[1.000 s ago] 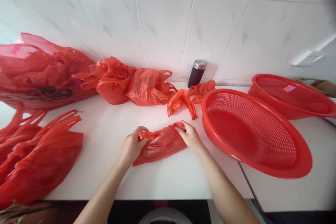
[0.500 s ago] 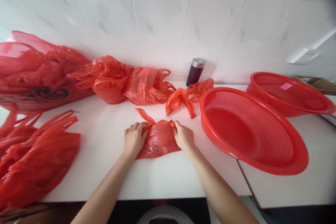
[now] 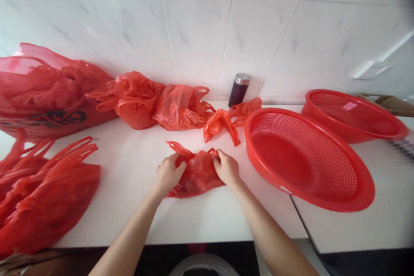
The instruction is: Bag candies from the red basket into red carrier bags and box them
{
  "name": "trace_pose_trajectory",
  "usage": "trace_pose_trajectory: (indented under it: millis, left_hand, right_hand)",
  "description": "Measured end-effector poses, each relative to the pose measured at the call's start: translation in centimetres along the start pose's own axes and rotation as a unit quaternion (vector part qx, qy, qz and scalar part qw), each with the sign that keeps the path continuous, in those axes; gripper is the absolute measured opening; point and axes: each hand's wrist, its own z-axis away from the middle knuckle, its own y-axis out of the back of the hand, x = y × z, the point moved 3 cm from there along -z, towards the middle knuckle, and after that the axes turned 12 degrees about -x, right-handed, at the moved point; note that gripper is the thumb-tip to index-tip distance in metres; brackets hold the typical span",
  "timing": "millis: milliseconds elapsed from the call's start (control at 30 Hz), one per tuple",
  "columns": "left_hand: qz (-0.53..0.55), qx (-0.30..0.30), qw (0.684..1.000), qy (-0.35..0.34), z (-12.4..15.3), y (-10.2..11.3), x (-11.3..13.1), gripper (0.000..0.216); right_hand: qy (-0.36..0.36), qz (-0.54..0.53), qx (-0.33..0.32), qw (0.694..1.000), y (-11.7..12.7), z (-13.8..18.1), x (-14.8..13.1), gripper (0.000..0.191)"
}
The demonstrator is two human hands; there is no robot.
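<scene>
A small red plastic bag lies on the white table in front of me, with something inside that I cannot make out. My left hand grips its left side, thumb against the plastic and fingers partly hidden behind it. One loose handle of the bag sticks up and to the left above that hand. On the other side, my right hand pinches the bag's upper right corner between thumb and fingers.
A red colander and a red basin stand at right. Behind the bag are a dark flask, crumpled red bags and filled red bags. Larger red bags occupy the left. A tiled wall closes the back.
The bag's top has slackened and wrinkled, and its loose handle has dropped slightly. My left hand has turned, its thumb now showing on the plastic. My right hand stays at the corner.
</scene>
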Motion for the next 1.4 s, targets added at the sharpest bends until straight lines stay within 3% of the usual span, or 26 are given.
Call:
trace_pose_trajectory:
  millis: [200, 367, 500, 600, 700, 833, 933, 1033, 1267, 1400]
  left_hand:
    - [0.045, 0.047, 0.998, -0.01, -0.4, -1.5, 1.5, 0.041]
    - [0.09, 0.066, 0.993, -0.034, -1.0, -2.5, 1.1, 0.035]
    - [0.148, 0.036, 0.986, -0.074, -0.6, -2.1, 1.0, 0.039]
    - [0.276, -0.004, 0.958, -0.077, 0.0, -1.9, 1.0, 0.042]
    - [0.346, -0.006, 0.937, -0.043, 0.6, -1.7, 0.8, 0.046]
    - [0.374, 0.011, 0.927, -0.016, 1.3, -1.5, 0.7, 0.043]
    - [0.387, 0.023, 0.921, -0.031, 2.1, -1.2, 0.8, 0.041]
    - [0.376, 0.023, 0.925, -0.049, 3.2, -0.7, 0.9, 0.039]
    - [0.321, 0.009, 0.945, -0.068, 5.8, 0.2, 0.9, 0.036]
    - [0.307, 0.021, 0.951, -0.042, 7.1, 1.5, 1.0, 0.038]
  right_hand:
    - [0.031, -0.061, 0.027, 0.997, -0.2, 0.4, -0.5, 0.033]
    - [0.01, -0.054, 0.014, 0.998, -0.5, 0.3, -0.4, 0.034]
    - [0.036, -0.196, 0.018, 0.98, -0.1, 0.4, -0.2, 0.034]
    - [0.068, -0.353, 0.032, 0.933, 0.6, 0.6, -0.2, 0.027]
    - [0.09, -0.48, -0.006, 0.872, 1.2, 0.8, -0.7, 0.03]
    - [0.111, -0.553, -0.074, 0.822, 1.3, 1.2, -1.6, 0.019]
    - [0.086, -0.583, -0.091, 0.803, 1.1, 1.2, -1.7, 0.044]
    - [0.068, -0.629, -0.129, 0.764, 1.2, 1.3, -1.6, 0.039]
    - [0.132, -0.757, -0.169, 0.617, 3.0, 2.5, -2.3, 0.019]
    - [0.149, -0.761, -0.14, 0.615, 4.7, 3.2, -2.6, 0.025]
